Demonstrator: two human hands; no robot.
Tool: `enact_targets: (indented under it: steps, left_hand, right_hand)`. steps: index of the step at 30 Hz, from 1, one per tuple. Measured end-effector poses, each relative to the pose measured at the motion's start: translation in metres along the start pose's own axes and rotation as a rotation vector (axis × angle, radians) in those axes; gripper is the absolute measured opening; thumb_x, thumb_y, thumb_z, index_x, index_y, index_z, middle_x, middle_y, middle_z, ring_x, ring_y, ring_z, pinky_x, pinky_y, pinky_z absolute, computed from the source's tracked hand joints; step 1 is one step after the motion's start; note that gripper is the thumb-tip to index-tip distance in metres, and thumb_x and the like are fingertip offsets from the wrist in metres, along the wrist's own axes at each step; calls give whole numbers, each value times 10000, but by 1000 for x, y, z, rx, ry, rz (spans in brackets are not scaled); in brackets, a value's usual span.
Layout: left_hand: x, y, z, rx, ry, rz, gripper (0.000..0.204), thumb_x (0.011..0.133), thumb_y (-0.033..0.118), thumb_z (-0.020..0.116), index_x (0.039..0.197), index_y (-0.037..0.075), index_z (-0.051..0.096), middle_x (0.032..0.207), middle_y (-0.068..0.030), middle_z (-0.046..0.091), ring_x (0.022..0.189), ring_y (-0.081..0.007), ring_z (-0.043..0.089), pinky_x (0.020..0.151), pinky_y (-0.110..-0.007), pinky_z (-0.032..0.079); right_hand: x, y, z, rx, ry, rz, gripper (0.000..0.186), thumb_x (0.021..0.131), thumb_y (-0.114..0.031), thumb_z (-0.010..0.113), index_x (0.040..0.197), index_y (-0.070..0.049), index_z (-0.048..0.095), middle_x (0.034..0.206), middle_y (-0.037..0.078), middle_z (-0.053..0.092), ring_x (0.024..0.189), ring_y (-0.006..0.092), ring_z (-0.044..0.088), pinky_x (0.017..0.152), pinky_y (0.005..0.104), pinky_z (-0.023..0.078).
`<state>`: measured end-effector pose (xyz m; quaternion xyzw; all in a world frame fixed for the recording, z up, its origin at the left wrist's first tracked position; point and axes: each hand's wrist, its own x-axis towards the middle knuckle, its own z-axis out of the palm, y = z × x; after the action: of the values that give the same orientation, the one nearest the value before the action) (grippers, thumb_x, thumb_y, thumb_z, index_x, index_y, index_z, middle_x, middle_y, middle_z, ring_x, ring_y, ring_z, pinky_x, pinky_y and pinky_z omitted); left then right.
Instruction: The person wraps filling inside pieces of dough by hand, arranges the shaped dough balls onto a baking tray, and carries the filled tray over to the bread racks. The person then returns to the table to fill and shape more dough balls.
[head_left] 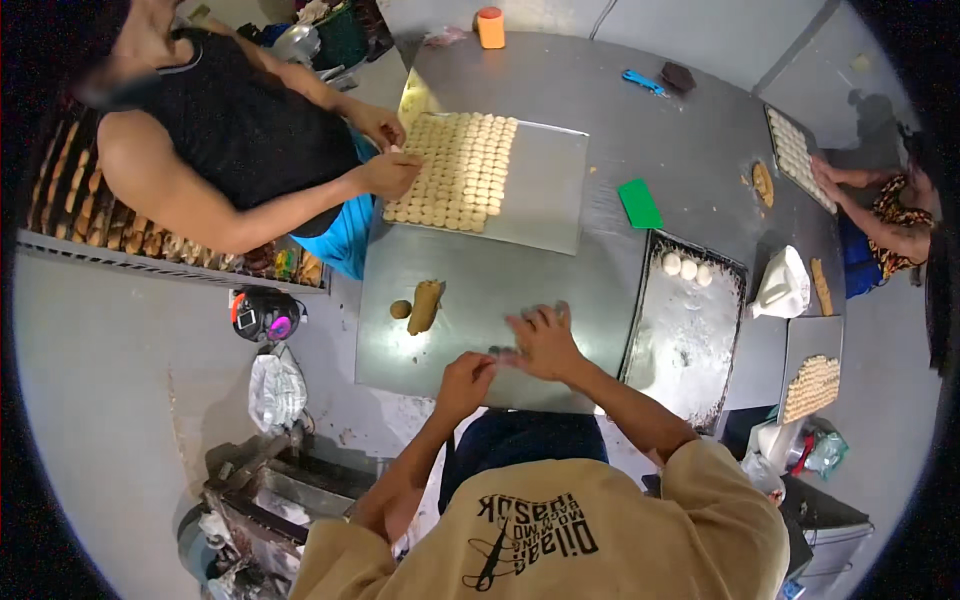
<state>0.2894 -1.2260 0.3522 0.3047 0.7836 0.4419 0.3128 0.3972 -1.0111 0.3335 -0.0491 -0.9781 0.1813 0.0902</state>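
Note:
Both of my hands are over the near edge of the metal table [480,265]. My left hand [467,385] is closed, thumb and fingers pressed together. Its fingertips meet a small dark bit that I cannot make out, between the two hands. My right hand [545,345] has its fingers spread above the tabletop and slightly smeared by motion. Left of my hands lie a log of brown dough-like filling [424,307] and a small brown ball [400,309]. On my right, a floured dark-rimmed tray [685,340] carries white dough balls [688,267] at its far end.
A person in black [250,130] handles small dough pieces [450,170] on a sheet tray [545,185] at left. Another person [890,225] holds a filled tray [800,160] at far right. A green scraper [640,203], white bag [783,283] and loaded tray [812,385] sit rightward.

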Motion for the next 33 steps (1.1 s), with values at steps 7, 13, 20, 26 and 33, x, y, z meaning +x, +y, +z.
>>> enact_targets:
  steps: [7,13,20,26,33]
  left_hand:
    - [-57,-58,-64,18,278,-148,168,1006,138,756,1091,-7,767,952,-159,755,810,-259,751,753,-372,589]
    - [-66,-63,-79,-33,331,-193,186,1022,163,763,1091,-9,775,962,-149,763,795,-225,747,737,-358,591]
    - [-27,-28,-75,-215,310,-164,244,1064,208,738,1128,-27,757,992,-106,774,865,-182,728,805,-328,589]
    - [50,132,-75,-1008,5,-449,272,1075,251,735,1176,0,765,1057,-98,786,909,-165,731,791,-326,592]
    - [54,181,-26,-1029,-96,-39,268,1041,180,779,1219,-20,768,1072,-79,791,939,-125,711,818,-296,565]
  right_hand:
    - [173,68,33,-18,345,326,268,929,-280,757,1145,-123,784,1051,120,740,1078,356,688,921,516,575]
    - [234,118,86,-368,254,283,245,885,-246,776,1099,-127,793,1017,105,749,974,350,714,801,515,615]
    - [198,77,18,1079,161,809,148,940,-133,772,1046,-31,782,1023,94,812,829,184,747,736,363,594]
    - [100,-6,-122,1208,278,283,185,958,11,735,1137,-14,774,1083,54,800,958,155,743,845,312,587]
    - [30,-43,-186,1372,551,310,217,945,95,723,1140,26,789,1167,100,785,1030,136,720,813,303,607]
